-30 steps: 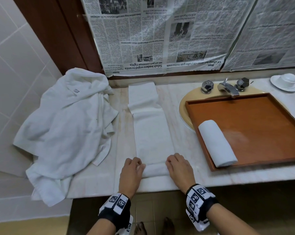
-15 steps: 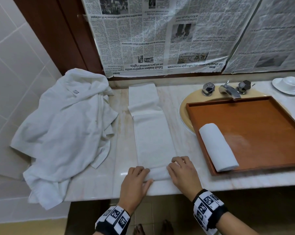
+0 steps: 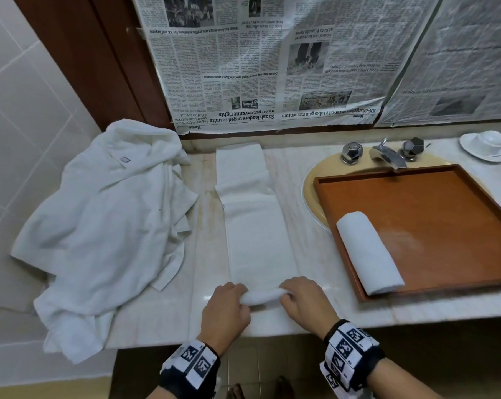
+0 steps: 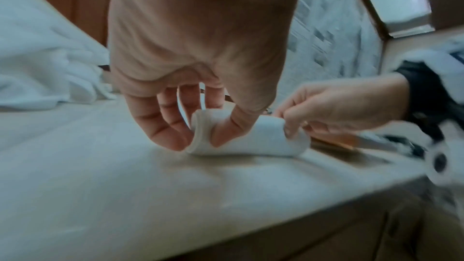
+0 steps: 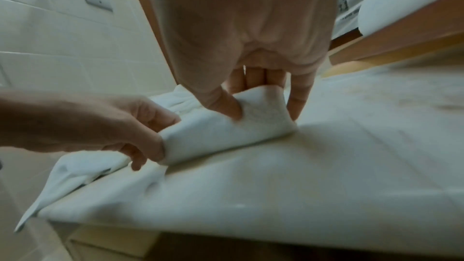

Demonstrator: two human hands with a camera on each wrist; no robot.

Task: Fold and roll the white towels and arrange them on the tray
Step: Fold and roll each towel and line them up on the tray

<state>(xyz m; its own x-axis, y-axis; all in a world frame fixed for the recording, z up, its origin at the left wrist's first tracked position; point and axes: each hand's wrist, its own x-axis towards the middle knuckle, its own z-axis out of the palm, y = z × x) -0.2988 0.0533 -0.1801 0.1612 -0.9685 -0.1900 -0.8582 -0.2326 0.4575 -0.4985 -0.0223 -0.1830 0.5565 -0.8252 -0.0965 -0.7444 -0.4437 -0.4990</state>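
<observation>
A long folded white towel (image 3: 255,226) lies lengthwise on the marble counter, its near end turned up into a small roll (image 3: 260,296) (image 4: 251,142) (image 5: 220,132). My left hand (image 3: 229,303) (image 4: 198,134) pinches the roll's left end between thumb and fingers. My right hand (image 3: 304,298) (image 5: 263,106) pinches its right end the same way. One finished rolled towel (image 3: 368,251) rests at the left side of the brown wooden tray (image 3: 445,214), which sits over the sink.
A heap of crumpled white towels (image 3: 105,226) covers the counter's left end and hangs over its edge. Chrome tap and handles (image 3: 387,155) stand behind the tray. A white cup on a saucer (image 3: 487,145) is at far right. Newspaper covers the wall behind.
Both hands have turned the towel's near edge over into a small roll and shifted slightly away from me. Their fingers went from lying on the flat end to pinching the roll.
</observation>
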